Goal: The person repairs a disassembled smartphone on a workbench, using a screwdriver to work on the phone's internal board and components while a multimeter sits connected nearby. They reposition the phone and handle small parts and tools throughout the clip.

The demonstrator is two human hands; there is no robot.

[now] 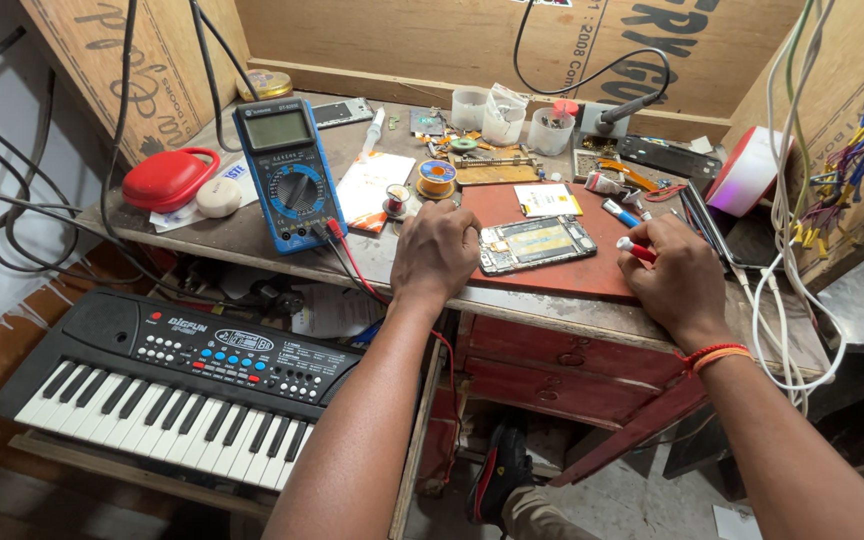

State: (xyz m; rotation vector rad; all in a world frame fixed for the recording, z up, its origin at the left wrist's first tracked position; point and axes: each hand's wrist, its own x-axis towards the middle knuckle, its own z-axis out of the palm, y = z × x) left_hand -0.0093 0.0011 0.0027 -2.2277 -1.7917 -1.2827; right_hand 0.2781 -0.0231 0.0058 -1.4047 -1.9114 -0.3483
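Note:
An opened phone (537, 243) with its inner parts showing lies on a red-brown mat (572, 275) on the workbench. My left hand (435, 252) rests at the phone's left end, fingers curled against its edge. My right hand (680, 281) sits to the right of the phone, closed around a small red-and-white tool (636, 249) whose tip points left toward the phone.
A blue multimeter (288, 172) with red and black leads stands left of my left hand. A red case (166, 178), solder spool (437, 177), plastic cups (503, 119), soldering iron (632, 106) and small tools crowd the back. A black keyboard (172, 385) sits below left. Wires (787, 260) hang at right.

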